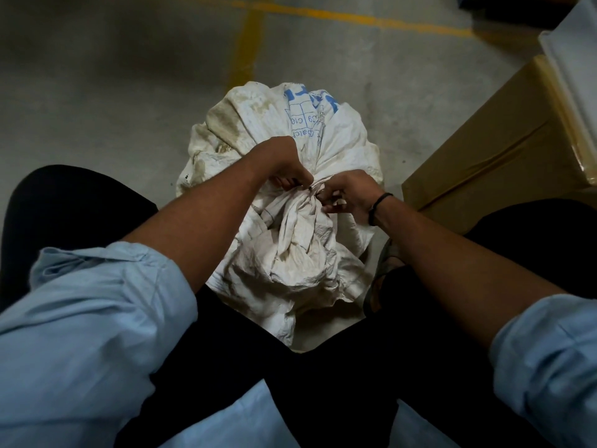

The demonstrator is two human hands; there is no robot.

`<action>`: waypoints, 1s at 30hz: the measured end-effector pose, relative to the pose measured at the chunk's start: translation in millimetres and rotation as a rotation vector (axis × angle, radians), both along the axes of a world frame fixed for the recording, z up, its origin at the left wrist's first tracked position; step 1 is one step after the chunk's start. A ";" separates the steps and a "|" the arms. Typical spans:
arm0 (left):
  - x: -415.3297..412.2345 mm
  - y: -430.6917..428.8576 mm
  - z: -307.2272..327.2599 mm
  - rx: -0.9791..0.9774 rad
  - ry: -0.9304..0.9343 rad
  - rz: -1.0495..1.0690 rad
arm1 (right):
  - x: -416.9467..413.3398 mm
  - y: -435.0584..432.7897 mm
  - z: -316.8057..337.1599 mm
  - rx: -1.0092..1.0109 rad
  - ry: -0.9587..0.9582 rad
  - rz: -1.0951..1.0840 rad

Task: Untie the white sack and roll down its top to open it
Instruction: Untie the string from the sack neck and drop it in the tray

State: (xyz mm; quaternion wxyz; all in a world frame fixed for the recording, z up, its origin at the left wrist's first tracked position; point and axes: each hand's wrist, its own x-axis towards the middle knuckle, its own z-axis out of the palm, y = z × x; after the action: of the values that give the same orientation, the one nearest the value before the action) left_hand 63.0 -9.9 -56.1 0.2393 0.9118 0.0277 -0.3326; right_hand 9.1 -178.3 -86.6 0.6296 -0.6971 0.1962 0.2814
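Observation:
A white woven sack [258, 124] with blue print and yellowish stains stands on the floor between my knees. Its top is gathered into a tied neck [311, 189], and the loose bunched cloth above the tie [300, 253] hangs towards me. My left hand [284, 164] is closed on the neck from the left, fingers pinching at the tie. My right hand [350, 197], with a dark band on its wrist, pinches the tie from the right. The tie itself is mostly hidden under my fingertips.
A brown cardboard box [504, 150] sealed with tape stands close on the right, with a white plastic piece [575, 56] on top of it. The concrete floor [113, 92] has yellow painted lines [248, 50] beyond the sack. My legs in dark trousers flank the sack.

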 end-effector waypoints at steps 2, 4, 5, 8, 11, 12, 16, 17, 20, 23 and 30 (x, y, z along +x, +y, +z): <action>1.8 -0.6 -3.5 -0.008 0.053 0.010 | 3.3 -3.4 -0.3 -0.015 -0.023 -0.001; 1.1 -1.3 -2.3 -0.036 0.108 0.021 | 5.2 -1.2 -1.9 -0.184 -0.150 0.083; 0.6 -1.0 -1.0 -0.051 0.125 0.032 | 5.1 1.1 -3.1 -0.286 -0.243 0.139; 0.8 2.6 -1.8 -0.085 0.138 0.062 | 5.5 1.0 -7.3 -0.548 -0.540 0.320; -0.4 5.2 -0.2 -0.122 0.140 0.073 | 5.5 0.6 -3.9 -0.643 -0.644 0.424; -0.8 6.6 0.9 -0.134 0.141 0.065 | 5.9 1.8 -2.5 -0.651 -0.665 0.449; 1.1 14.9 5.6 -0.182 0.126 0.010 | 6.3 3.5 0.7 -0.661 -0.721 0.545; 1.7 17.4 7.1 -0.191 0.115 -0.013 | 6.9 2.5 0.5 -0.657 -0.721 0.548; 1.8 20.7 11.3 -0.200 0.087 -0.068 | 8.1 1.4 -0.1 -0.659 -0.738 0.559; 1.4 21.3 12.1 -0.209 0.040 -0.090 | 8.8 3.9 2.7 -0.679 -0.775 0.557; 11.1 22.6 22.2 -0.290 -0.195 -0.145 | 21.4 4.1 19.4 -0.685 -0.853 0.410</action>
State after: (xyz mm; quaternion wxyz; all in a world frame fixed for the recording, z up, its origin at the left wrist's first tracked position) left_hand 74.1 12.8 -33.9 0.3450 0.8953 -0.1095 -0.2595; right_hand 30.4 -174.2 -67.2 0.3245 -0.9363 -0.1337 0.0128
